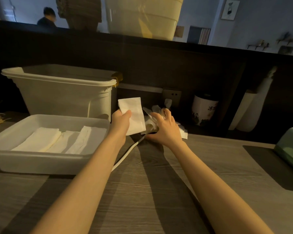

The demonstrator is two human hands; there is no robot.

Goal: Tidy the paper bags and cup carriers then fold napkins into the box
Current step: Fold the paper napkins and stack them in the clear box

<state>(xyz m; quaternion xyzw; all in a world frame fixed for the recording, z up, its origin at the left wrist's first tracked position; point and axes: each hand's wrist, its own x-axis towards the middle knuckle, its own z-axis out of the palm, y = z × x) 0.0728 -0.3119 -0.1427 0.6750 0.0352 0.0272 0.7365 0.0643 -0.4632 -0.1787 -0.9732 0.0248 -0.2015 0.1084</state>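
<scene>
Three folded white paper napkins [61, 141] lie side by side in the shallow translucent plastic box [41, 163]. The left hand [121, 119] pinches another folded white napkin [134, 114], likely bound there, while the right hand [164, 125] grips the crinkled plastic-wrapped napkin pack [151, 121], steadying it.

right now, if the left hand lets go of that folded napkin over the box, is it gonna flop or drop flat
Probably limp: the folded napkin is thin paper, pinched by the left hand at one end. Folded, it holds fairly flat, so it may land flat like the ones in the box. Likely very light, so it could drift.
</scene>
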